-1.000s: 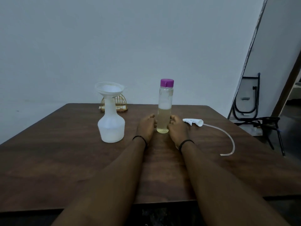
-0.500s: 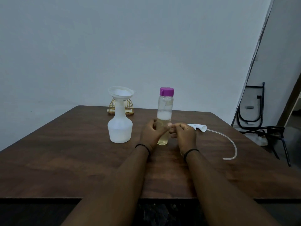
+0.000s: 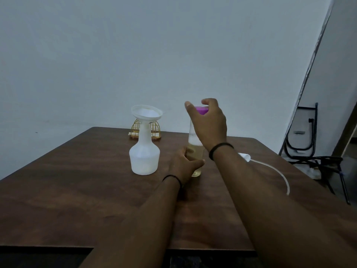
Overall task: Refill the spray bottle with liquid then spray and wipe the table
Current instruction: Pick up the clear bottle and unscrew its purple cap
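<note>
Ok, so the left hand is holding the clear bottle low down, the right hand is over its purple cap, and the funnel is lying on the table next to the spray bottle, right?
Not quite. The funnel is not lying on the table; the head view shows it seated upright in the neck of the spray bottle. The rest holds: the left hand grips the clear bottle low down and the right hand is over its purple cap.

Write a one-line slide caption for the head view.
Left hand grips the clear bottle while right hand reaches over its purple cap, beside the funnel-topped spray bottle.
</note>
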